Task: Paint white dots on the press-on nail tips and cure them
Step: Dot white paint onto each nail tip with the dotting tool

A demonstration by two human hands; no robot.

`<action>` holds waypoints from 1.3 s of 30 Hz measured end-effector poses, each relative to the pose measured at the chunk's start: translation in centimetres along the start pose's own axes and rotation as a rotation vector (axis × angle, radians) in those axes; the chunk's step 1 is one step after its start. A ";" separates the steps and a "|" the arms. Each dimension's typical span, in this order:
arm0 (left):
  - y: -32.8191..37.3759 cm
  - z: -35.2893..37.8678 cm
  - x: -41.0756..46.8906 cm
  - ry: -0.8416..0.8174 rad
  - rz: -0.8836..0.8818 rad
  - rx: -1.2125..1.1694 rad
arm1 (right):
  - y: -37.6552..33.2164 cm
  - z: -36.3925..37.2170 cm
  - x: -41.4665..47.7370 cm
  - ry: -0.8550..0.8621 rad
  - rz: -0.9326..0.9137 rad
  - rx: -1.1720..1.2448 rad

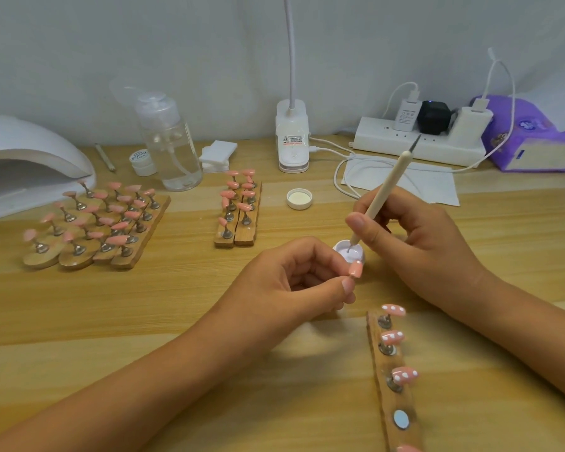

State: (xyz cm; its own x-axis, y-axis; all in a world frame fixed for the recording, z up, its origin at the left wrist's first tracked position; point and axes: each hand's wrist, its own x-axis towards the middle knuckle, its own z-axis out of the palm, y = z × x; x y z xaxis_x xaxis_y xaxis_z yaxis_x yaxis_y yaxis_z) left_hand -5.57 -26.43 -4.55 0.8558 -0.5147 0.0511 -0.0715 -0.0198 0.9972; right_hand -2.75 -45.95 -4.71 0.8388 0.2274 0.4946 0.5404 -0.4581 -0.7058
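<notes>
1. The right hand (415,236) has its fingers closed round a white dotting pen (380,197), gripped like a pencil. The pen's lower tip sits in the small pot of white gel (349,251), just beyond the centre of the wooden table (177,288).
2. The left hand (284,282) pinches a plain pink nail tip (355,269) on its stand between thumb and forefinger, the other fingers curled in. It is held just at six o'clock of the pot, nearly touching the rim.
3. At five o'clock from the hands lies a wooden strip (393,380) with three pink tips already dotted white and one bare magnet (likely the held tip's seat).
4. Undotted tips wait on racks at ten o'clock (95,223) and at twelve o'clock (238,207). The curing lamp (26,161) stands at the far nine o'clock edge.
5. The step in hand looks like loading the pen. Pick up a small bead only, then lift straight out so no thread trails.
6. Keep the tip steady and level, and brace both wrists on the table.
7. Touch down and lift vertically, spacing dots to match the finished three.
</notes>
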 end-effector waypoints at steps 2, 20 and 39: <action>0.0 0.0 0.0 -0.004 0.001 0.010 | 0.0 0.1 0.0 -0.017 -0.020 -0.007; 0.2 0.1 0.2 0.010 0.005 -0.020 | 0.0 0.0 0.0 -0.032 0.016 0.014; 0.1 0.1 0.1 0.058 0.045 -0.052 | -1.5 -0.3 0.2 0.022 0.340 0.911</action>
State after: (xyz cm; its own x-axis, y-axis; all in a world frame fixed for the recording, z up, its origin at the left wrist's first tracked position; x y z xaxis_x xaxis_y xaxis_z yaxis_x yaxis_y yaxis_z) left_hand -5.52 -26.62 -4.41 0.8806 -0.4637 0.0974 -0.0849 0.0477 0.9952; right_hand -3.47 -45.43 -3.40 0.9631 0.1859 0.1948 0.1212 0.3464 -0.9302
